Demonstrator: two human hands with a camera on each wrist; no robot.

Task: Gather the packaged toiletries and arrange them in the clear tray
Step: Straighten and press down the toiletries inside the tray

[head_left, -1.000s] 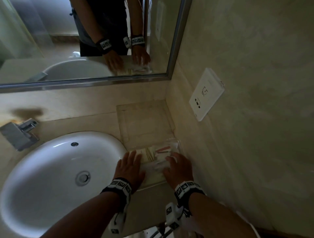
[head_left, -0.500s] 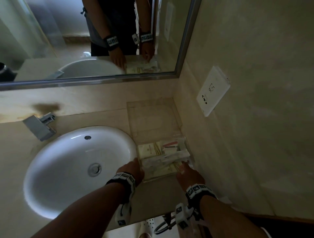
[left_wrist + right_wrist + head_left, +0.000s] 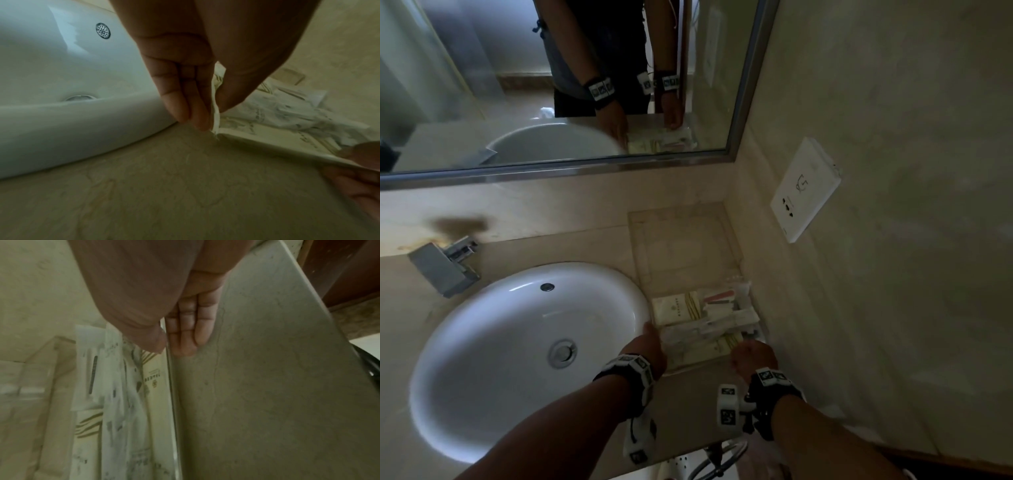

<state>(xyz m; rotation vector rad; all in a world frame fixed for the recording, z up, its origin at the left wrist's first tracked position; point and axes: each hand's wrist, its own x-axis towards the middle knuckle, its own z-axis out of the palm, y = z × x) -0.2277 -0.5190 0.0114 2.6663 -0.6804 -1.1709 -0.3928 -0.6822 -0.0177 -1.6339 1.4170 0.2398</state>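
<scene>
At 1.0 s ago both hands lay flat on top of the packaged toiletries (image 3: 705,322); by now the left hand (image 3: 649,346) had drawn back to the near left corner of the clear tray (image 3: 685,236), pinching the tray's wall there between thumb and fingers (image 3: 195,100). The right hand (image 3: 753,356) had drawn back to the near right corner, thumb inside the wall and fingers outside it. With the hands off them, the packets lay uncovered across the near end of the tray, and the head view had swung left, bringing more of the sink (image 3: 517,342) and the faucet (image 3: 445,270) into frame.
</scene>
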